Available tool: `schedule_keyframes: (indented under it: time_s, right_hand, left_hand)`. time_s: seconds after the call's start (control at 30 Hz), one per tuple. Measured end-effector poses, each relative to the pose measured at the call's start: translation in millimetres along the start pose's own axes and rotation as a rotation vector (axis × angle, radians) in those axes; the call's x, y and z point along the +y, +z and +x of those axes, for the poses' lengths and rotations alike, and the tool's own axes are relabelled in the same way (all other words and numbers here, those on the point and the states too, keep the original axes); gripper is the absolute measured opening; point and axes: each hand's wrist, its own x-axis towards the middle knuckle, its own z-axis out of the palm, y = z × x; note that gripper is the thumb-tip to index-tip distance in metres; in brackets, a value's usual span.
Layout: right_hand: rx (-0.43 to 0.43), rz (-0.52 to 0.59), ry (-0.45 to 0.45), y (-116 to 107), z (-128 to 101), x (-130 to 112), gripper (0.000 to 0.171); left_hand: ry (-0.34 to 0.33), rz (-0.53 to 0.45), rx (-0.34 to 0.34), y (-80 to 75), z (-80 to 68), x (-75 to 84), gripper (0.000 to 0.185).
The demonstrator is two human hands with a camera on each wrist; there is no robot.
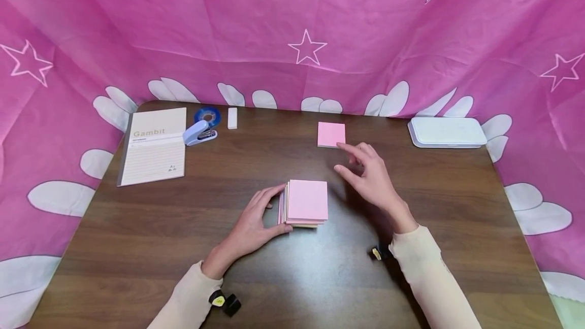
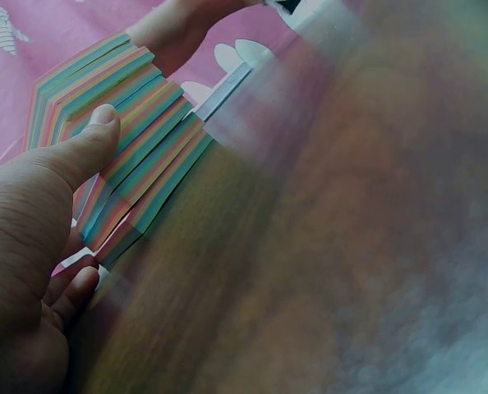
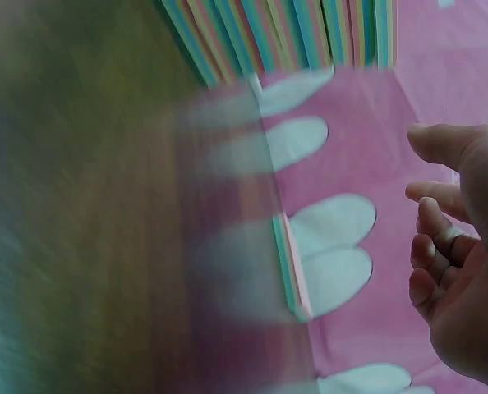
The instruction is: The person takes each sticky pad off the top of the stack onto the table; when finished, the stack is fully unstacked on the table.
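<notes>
A tall stack of square sticky note pads (image 1: 308, 201), pale pink on top, stands on the table before me. Its layered pink, yellow, green and blue edges (image 2: 137, 123) show in the left wrist view. My left hand (image 1: 253, 220) grips the stack from the left, thumb along its near side. Farther back lies a thin pink sticky note pad (image 1: 331, 133) with a green layer underneath. Over that pad's near right corner in the head view is the index fingertip of my right hand (image 1: 370, 176). In the right wrist view this hand (image 3: 466, 238) holds nothing, its fingers loosely bent, apart from the pad.
At the back left are a notebook (image 1: 157, 159), a pale blue stapler (image 1: 196, 133), a blue tape roll (image 1: 201, 114) and a white eraser-like block (image 1: 232, 118). A white case (image 1: 448, 132) lies at the back right. Pink curtain (image 1: 256, 24) hangs behind the table (image 1: 274, 278).
</notes>
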Motion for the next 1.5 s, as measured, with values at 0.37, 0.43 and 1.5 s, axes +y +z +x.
schedule_keyframes:
  time_s: [0.37,0.43,1.5]
  right_hand:
    - [-0.026,0.056,-0.112,3,-31,-31,0.048]
    - [-0.066,0.044,-0.127,3,-34,-34,0.052]
    - [-0.268,-0.092,-0.096,20,-43,-49,0.085]
  left_hand:
    - [0.008,-0.006,-0.002,-0.6,2.2,1.8,0.094]
    - [0.016,-0.008,0.0,-0.9,2.3,1.8,0.094]
    - [-0.001,-0.006,-0.007,-0.2,0.1,-1.9,0.094]
